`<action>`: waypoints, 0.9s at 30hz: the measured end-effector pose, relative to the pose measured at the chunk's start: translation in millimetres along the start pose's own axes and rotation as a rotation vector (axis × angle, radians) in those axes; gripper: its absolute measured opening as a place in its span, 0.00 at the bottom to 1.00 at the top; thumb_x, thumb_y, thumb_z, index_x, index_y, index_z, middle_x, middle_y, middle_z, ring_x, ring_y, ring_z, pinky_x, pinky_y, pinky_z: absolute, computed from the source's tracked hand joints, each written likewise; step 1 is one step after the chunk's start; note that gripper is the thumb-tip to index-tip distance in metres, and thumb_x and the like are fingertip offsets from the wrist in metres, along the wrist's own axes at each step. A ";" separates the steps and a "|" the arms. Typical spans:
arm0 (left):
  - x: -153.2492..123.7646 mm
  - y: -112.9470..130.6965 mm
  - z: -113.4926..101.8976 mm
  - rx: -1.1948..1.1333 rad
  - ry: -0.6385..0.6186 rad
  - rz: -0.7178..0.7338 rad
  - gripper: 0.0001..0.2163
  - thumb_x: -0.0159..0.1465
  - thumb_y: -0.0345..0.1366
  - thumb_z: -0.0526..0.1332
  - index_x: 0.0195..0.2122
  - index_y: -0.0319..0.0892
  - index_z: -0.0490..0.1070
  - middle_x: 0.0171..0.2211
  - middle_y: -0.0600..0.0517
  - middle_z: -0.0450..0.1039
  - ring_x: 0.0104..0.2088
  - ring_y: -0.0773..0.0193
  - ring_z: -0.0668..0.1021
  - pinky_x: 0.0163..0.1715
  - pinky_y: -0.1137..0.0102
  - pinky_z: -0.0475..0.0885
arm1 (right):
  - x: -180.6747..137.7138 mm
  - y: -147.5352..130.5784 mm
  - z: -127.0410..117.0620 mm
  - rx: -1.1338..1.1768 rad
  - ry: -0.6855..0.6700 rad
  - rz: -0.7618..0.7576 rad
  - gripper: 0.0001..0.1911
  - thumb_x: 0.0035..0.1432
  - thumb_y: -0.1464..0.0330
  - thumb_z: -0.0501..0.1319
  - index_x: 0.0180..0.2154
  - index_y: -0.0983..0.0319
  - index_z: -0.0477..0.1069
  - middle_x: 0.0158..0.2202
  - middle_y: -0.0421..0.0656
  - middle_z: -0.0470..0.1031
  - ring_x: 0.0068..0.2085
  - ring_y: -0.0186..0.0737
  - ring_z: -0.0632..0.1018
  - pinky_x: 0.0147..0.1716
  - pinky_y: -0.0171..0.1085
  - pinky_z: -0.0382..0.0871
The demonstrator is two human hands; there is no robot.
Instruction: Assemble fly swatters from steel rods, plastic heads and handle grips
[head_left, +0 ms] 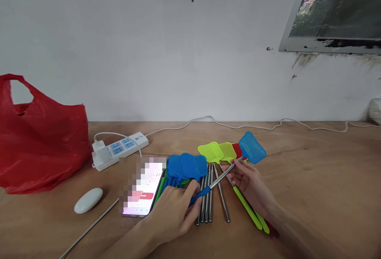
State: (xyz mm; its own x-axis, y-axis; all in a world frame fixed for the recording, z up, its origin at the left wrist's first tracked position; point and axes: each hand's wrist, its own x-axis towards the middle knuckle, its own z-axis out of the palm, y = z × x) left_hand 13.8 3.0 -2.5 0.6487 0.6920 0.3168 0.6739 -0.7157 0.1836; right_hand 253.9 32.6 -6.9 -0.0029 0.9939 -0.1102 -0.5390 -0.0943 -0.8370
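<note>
A blue fly swatter [252, 147] with a metal shaft is held at a slant between both hands. My left hand [180, 207] is closed round its blue handle. The fingers of my right hand [248, 179] pinch the shaft just below the mesh head. Under my left hand lies a stack of blue fly swatters [187, 165], with some green parts beneath. Several loose metal rods [206, 199] lie between the hands. Yellow-green fly swatters [211, 151] lie behind and below my right hand, a red mesh head [237, 150] partly hidden among them.
A lit phone [144, 189] stands left of the blue stack. Farther left are a white computer mouse [88, 200], a white power strip [119, 151] with a plug in it, and a red plastic bag [41, 140]. A white cable [238, 126] runs along the wall.
</note>
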 end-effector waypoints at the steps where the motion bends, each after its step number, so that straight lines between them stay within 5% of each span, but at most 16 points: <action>1: -0.1 -0.2 0.5 0.000 -0.002 0.002 0.05 0.72 0.35 0.47 0.44 0.44 0.59 0.27 0.53 0.76 0.24 0.54 0.78 0.23 0.66 0.59 | -0.2 0.3 -0.1 -0.007 -0.008 -0.001 0.16 0.45 0.59 0.77 0.32 0.61 0.79 0.31 0.44 0.81 0.28 0.33 0.77 0.24 0.28 0.72; 11: 1.3 -2.3 2.7 0.061 0.053 -0.045 0.06 0.75 0.37 0.45 0.45 0.46 0.59 0.24 0.55 0.75 0.21 0.54 0.77 0.21 0.68 0.55 | 0.2 -2.0 -0.7 -0.062 0.028 -0.059 0.18 0.39 0.57 0.79 0.29 0.60 0.79 0.29 0.37 0.73 0.30 0.32 0.73 0.26 0.29 0.69; 27: 1.0 -3.1 20.0 -0.008 0.047 -0.023 0.04 0.74 0.37 0.47 0.43 0.46 0.58 0.25 0.55 0.76 0.21 0.54 0.78 0.21 0.68 0.56 | -7.0 15.9 -1.3 -0.350 -0.192 0.001 0.20 0.46 0.52 0.75 0.29 0.61 0.76 0.24 0.39 0.72 0.26 0.34 0.72 0.25 0.33 0.68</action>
State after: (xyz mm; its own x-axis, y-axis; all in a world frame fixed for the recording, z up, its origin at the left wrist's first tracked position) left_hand 19.4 7.8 -21.4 0.6155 0.7032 0.3559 0.6855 -0.7005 0.1984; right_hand 246.4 24.0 -20.2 -0.1789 0.9832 -0.0363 -0.2196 -0.0759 -0.9726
